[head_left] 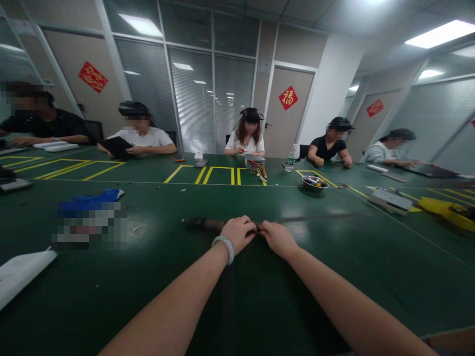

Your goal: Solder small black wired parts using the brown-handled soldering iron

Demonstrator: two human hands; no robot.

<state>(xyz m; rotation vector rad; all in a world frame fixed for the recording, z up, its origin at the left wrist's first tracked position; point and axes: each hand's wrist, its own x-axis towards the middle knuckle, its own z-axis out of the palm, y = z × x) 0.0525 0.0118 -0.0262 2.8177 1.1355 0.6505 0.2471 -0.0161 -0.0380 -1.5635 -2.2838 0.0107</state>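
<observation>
Both hands meet over the worktop [148, 291], near its middle: the left hand [239, 232], wearing a pale bangle [227, 249], curls over the right end of a dark cylindrical tool [208, 225], while the right hand [276, 237] brings its fingertips in close beside it; what these pinch, and how tightly, I cannot tell. Lying lengthwise across the worktop, the tool runs out to the left of the left hand, its narrower tip pointing left. It looks rigid and probably has some weight for its size, though likely an easy one-handed lift; a smooth round barrel could roll or twist, so the thick middle seems the surest place to hold, with the slim tip best spared any knocks. Dark green and slightly glossy, the worktop probably offers little grip. Yellow tape [218, 168] marks out boxes on its far part, where a steel bowl [309, 187] and a water bottle [290, 163] stand. Opposite, a person in a white top [245, 143] sits among other seated people, before glass panels [193, 99] with blinds and a door [293, 111] bearing a red paper diamond [288, 98].
</observation>
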